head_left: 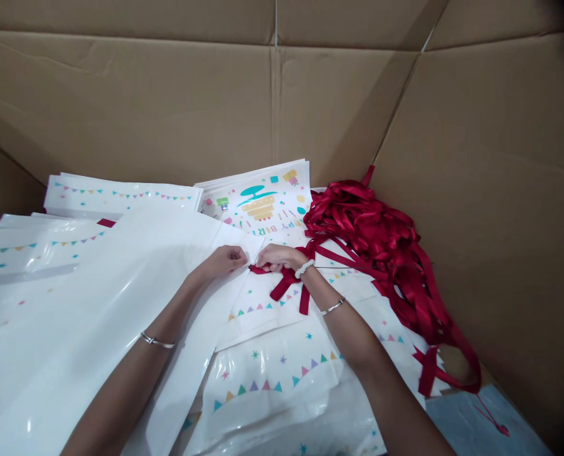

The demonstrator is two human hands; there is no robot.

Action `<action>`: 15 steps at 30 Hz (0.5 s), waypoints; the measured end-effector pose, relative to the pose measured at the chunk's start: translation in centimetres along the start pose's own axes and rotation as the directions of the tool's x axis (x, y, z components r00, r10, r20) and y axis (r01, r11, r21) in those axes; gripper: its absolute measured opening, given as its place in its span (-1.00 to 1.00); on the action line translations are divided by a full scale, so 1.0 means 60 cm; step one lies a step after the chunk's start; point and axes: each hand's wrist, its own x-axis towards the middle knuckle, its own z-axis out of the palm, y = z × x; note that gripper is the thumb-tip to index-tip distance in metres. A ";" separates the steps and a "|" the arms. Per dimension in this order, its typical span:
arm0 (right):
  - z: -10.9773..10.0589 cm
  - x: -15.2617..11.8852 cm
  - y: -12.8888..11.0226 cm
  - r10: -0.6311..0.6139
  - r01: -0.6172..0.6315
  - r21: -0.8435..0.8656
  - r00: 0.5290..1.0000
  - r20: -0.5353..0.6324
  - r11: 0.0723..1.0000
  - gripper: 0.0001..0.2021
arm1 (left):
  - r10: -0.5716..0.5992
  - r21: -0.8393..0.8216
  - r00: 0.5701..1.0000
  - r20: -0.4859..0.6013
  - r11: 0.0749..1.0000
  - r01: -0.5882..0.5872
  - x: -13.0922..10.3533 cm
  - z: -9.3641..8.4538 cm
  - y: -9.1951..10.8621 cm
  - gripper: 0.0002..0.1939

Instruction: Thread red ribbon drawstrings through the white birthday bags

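Right hand [279,254]: fingertips pinching a flat, dark-red satin ribbon [282,289] just beside the right edge of a large, blank, glossy white sheet [134,285]; two cut tails hang below the palm. Left hand [225,261]: fingers curled and pressed together at that same edge — cannot tell whether they grip sheet or ribbon. Holding both hands so close probably steadies the edge against the ribbon's pull. The blank sheet lies over white sheets printed with coloured bunting [270,367], which seem to serve as the working surface. At their upper right corner, a tangled heap of dark-red satin ribbons [360,218] spills down the right edge — likely kept there within the right hand's reach. Beyond, white cake-printed sheets [258,206] lean near the brown cardboard wall [182,101], which probably keeps the stack from sliding off.
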 end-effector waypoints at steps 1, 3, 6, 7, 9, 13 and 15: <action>-0.001 0.000 0.000 -0.002 0.002 -0.008 1.000 0.002 1.000 -0.74 | -0.002 0.003 1.000 -0.001 1.000 0.002 0.001 0.000 -0.002 -0.80; -0.001 -0.001 -0.001 -0.007 0.007 -0.021 1.000 0.003 1.000 -0.75 | 0.000 0.007 1.000 -0.003 1.000 0.000 0.003 -0.001 -0.005 -0.80; 0.000 0.000 0.000 -0.011 0.011 -0.033 1.000 0.000 0.999 -0.75 | 0.003 -0.005 1.000 0.000 1.000 -0.003 0.005 -0.001 -0.008 -0.80; 0.000 0.001 0.000 -0.010 0.010 -0.037 1.000 0.000 0.999 -0.75 | 0.003 -0.009 1.000 0.003 1.000 -0.003 0.005 -0.001 -0.008 -0.80; 0.001 0.003 0.000 -0.008 0.009 -0.043 1.000 0.002 0.999 -0.73 | 0.003 -0.011 1.000 0.002 1.000 -0.003 0.005 0.000 -0.009 -0.80; 0.000 0.010 0.002 -0.015 0.015 -0.050 1.000 0.010 0.999 -0.70 | 0.029 -0.006 1.000 -0.005 1.000 -0.029 0.004 0.001 -0.008 -0.80; 0.000 0.014 0.004 -0.018 0.019 -0.051 1.000 0.017 0.999 -0.69 | 0.030 -0.010 1.000 -0.004 0.999 -0.030 0.004 0.001 -0.009 -0.81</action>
